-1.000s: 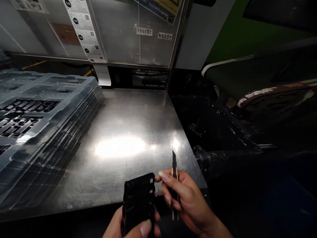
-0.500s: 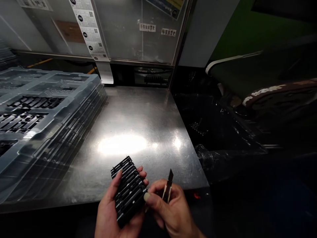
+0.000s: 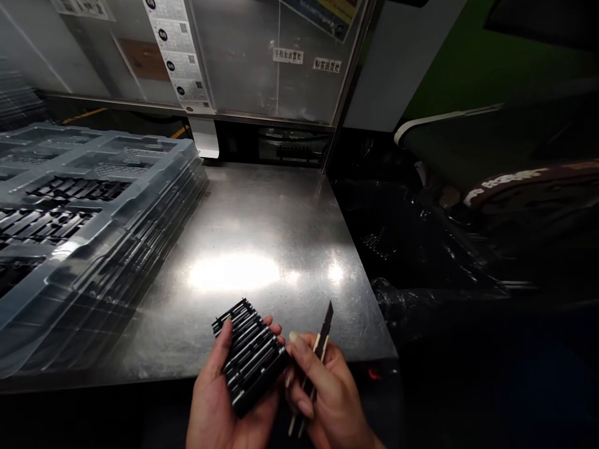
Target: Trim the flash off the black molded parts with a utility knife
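Note:
A black ribbed plastic part (image 3: 253, 355) lies tilted in my left hand (image 3: 213, 399), its thumb along the left edge and its fingertips showing past the far right side. My right hand (image 3: 334, 393) is closed around a utility knife (image 3: 322, 343) with a dark blade pointing up and away from me. The right thumb lies along the knife, and the hand is close to the part's right corner. Whether its fingers touch the part cannot be made out. Both hands are at the front edge of the metal table (image 3: 262, 212).
Stacked clear plastic trays (image 3: 154, 181) on the left hold several similar black parts (image 3: 79, 187). A black plastic-lined bin (image 3: 402, 231) stands right of the table. Behind is a transparent panel (image 3: 243, 68) with labels. At far right, part of another person (image 3: 528, 181) shows dimly.
My right thumb has lifted off the part's corner onto the knife, and more of the knife shows. The part has turned slightly in my left hand. The whole view has shifted a little.

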`<action>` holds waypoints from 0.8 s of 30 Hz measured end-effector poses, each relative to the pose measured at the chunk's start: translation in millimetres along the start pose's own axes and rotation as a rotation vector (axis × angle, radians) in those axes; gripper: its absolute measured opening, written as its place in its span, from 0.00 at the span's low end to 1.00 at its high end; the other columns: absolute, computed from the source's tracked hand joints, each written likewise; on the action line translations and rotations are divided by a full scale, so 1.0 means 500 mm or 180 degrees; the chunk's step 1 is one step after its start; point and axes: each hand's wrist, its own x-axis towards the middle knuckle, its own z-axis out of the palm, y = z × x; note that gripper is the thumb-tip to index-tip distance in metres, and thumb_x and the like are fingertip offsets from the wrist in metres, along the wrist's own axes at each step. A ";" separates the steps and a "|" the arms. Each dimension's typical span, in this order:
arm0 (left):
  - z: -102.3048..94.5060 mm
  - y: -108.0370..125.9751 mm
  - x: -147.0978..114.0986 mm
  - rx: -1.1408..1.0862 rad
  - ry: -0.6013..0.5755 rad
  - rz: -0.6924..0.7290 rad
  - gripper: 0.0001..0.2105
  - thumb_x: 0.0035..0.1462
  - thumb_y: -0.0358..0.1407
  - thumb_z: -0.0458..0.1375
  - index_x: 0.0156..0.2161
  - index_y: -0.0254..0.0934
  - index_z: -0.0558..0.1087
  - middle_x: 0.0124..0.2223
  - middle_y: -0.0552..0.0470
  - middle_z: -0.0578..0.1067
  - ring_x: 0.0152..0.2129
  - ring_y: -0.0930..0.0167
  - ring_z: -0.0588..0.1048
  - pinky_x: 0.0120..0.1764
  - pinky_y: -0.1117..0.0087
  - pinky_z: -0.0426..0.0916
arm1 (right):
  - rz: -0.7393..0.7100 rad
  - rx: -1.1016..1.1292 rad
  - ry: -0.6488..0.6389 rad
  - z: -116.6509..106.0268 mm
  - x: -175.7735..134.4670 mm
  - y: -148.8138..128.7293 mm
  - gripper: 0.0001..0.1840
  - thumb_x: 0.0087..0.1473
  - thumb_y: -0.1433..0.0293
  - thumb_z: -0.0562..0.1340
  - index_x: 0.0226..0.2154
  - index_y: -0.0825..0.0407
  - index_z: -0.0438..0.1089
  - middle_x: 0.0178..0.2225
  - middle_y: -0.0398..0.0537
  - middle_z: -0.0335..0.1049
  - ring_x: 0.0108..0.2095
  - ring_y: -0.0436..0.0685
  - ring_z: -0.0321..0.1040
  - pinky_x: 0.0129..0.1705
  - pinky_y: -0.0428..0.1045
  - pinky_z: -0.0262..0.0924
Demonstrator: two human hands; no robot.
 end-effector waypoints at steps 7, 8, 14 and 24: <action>0.006 0.011 0.001 0.0169 0.0050 0.0166 0.15 0.68 0.40 0.58 0.44 0.29 0.80 0.35 0.39 0.85 0.28 0.63 0.85 0.30 0.66 0.82 | 0.0120 -0.0165 0.0095 0.000 0.004 0.002 0.21 0.56 0.55 0.74 0.30 0.56 0.74 0.21 0.40 0.68 0.13 0.38 0.47 0.17 0.41 0.37; 0.006 0.013 0.000 0.0177 0.0076 0.0186 0.14 0.68 0.39 0.58 0.45 0.29 0.80 0.36 0.39 0.85 0.29 0.64 0.85 0.30 0.66 0.82 | 0.0165 -0.0144 0.0129 -0.001 0.005 0.002 0.20 0.55 0.56 0.75 0.30 0.56 0.75 0.21 0.39 0.67 0.14 0.38 0.47 0.17 0.41 0.38; 0.007 0.014 -0.013 0.0378 0.0061 0.0310 0.12 0.68 0.35 0.58 0.49 0.31 0.79 0.42 0.38 0.85 0.34 0.63 0.85 0.37 0.64 0.82 | 0.0396 0.0247 0.0290 0.000 0.016 0.004 0.21 0.54 0.55 0.75 0.28 0.54 0.71 0.19 0.36 0.63 0.13 0.39 0.43 0.16 0.40 0.36; -0.030 0.003 -0.008 0.1180 -0.0311 0.0961 0.35 0.51 0.38 0.73 0.63 0.44 0.70 0.48 0.44 0.85 0.48 0.54 0.83 0.48 0.62 0.78 | 0.0456 0.0207 0.0434 0.000 0.024 0.004 0.20 0.56 0.55 0.74 0.30 0.53 0.71 0.16 0.32 0.56 0.14 0.40 0.42 0.17 0.41 0.36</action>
